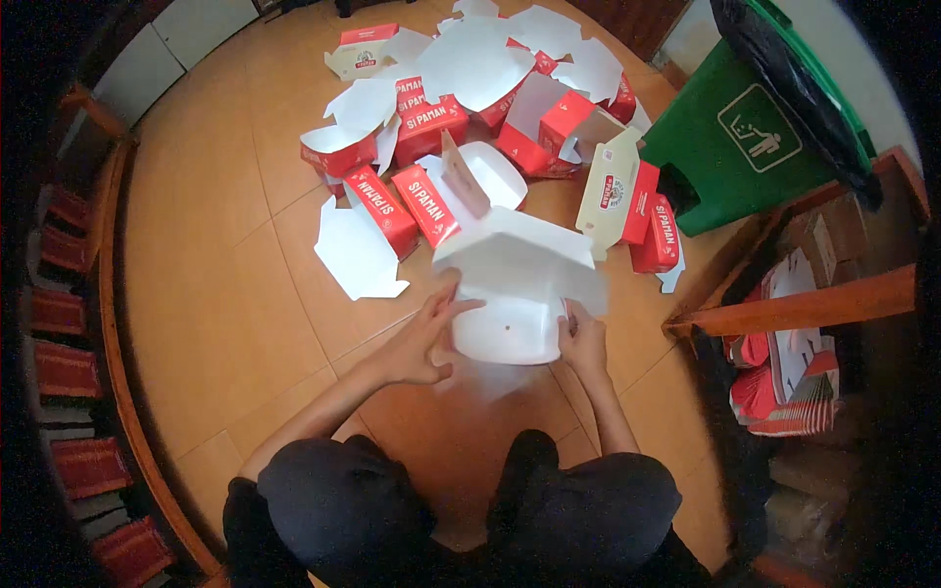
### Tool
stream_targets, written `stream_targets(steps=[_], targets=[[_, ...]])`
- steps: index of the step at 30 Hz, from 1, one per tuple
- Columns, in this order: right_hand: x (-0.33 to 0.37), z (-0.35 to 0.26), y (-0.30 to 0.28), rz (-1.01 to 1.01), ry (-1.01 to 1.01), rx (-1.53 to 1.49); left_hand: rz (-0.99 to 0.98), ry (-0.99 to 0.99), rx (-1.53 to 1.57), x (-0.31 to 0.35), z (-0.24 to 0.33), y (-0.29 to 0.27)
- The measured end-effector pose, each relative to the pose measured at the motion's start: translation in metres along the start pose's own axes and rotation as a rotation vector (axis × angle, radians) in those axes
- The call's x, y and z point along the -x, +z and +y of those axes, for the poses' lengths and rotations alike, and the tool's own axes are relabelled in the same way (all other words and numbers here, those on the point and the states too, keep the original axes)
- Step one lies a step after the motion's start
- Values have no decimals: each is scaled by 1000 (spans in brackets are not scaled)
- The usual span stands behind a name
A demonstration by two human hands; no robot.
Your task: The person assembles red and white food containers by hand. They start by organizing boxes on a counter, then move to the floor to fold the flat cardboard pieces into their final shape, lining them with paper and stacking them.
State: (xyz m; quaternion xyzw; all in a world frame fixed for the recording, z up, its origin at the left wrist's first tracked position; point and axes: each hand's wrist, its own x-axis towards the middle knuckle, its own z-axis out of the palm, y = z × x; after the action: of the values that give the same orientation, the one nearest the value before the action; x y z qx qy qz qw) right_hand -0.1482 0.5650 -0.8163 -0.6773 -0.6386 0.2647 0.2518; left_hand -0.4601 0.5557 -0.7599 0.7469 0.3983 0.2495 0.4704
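An open white-lined paper food box [505,335] is between my hands in front of my knees, its lid flaps raised and slightly blurred. My right hand [585,343] grips the box's right wall, with the fingertips at the rim. At the box's left side is my left hand [423,338]; its fingers are spread, the index finger reaching over the left rim and the thumb held apart below. A small dark spot shows on the inside of the box.
Beyond the box, several red and white food boxes [423,203] lie piled with lids open on the tiled floor [216,294]. A green bin [750,137] with a black liner stands at the right. Wooden shelves hold flat red-and-white cardboard [784,392] on the right and red stacks [74,367] on the left.
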Motion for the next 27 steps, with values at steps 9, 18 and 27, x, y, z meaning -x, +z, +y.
stream_targets(steps=[9, 18, 27], targets=[[23, 27, 54, -87, 17, 160, 211, -354, -131, 14, -65, 61], [-7, 74, 10, -397, -166, -277, 349, -325, -102, 29, -85, 72], [-190, -15, 50, 151, -871, 406, 392, -374, -248, 94, -80, 57]])
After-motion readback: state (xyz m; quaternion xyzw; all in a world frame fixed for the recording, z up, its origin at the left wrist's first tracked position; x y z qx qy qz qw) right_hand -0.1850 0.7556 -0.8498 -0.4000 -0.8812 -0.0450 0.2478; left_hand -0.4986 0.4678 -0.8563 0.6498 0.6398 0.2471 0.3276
